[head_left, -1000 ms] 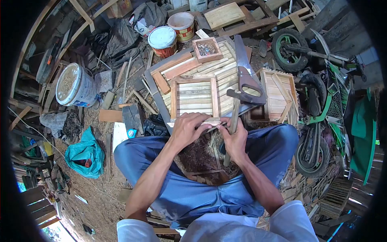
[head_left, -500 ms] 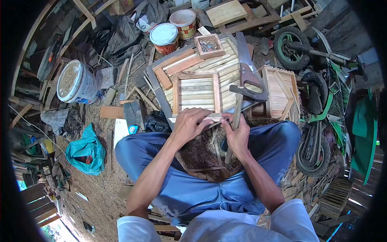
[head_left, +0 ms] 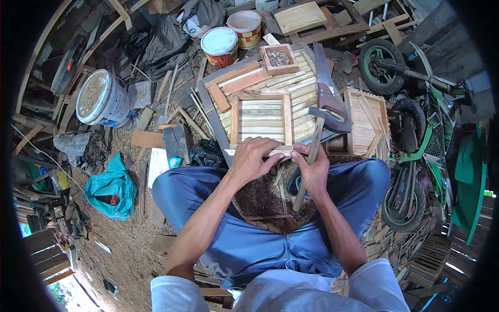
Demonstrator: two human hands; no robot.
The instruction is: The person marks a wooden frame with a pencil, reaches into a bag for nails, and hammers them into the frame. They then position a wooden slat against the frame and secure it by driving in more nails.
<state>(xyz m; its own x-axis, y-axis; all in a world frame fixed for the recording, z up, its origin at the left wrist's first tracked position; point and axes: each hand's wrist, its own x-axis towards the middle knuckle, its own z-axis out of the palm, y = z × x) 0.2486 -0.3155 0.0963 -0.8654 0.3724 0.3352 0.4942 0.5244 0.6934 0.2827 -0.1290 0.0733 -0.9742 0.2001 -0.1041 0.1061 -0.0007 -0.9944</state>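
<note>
Sawdust and wood offcuts covered the workshop floor [head_left: 130, 260], with a green motorbike [head_left: 427, 138] standing along the right and buckets [head_left: 219, 46] at the far side. Ahead of the seated person's bent knees lay a slatted panel [head_left: 305, 88], and on its near part rested a square wooden frame [head_left: 262, 96], flat, straight ahead of the hands and a little left of the body's midline. Along the frame's near side ran a pale strip [head_left: 280, 150] — its long axis crosswise, left to right, at right angles to the frame's two side rails. The left hand [head_left: 252, 159] had its fingers laid over the strip, thumb along the near edge, clamping it about the middle. The right hand [head_left: 316, 173] was the nearer to the strip's right end and the frame's near right corner; its thumb and forefinger were pinched together there, though whether they gripped a nail was too small to tell. A hammer [head_left: 314, 143] slanted through that same right hand, its head pointing away from the body, just beside the handle of a saw [head_left: 323, 70]. Farther off on the panel — well apart from both hands — sat a small box of nails [head_left: 280, 58].
</note>
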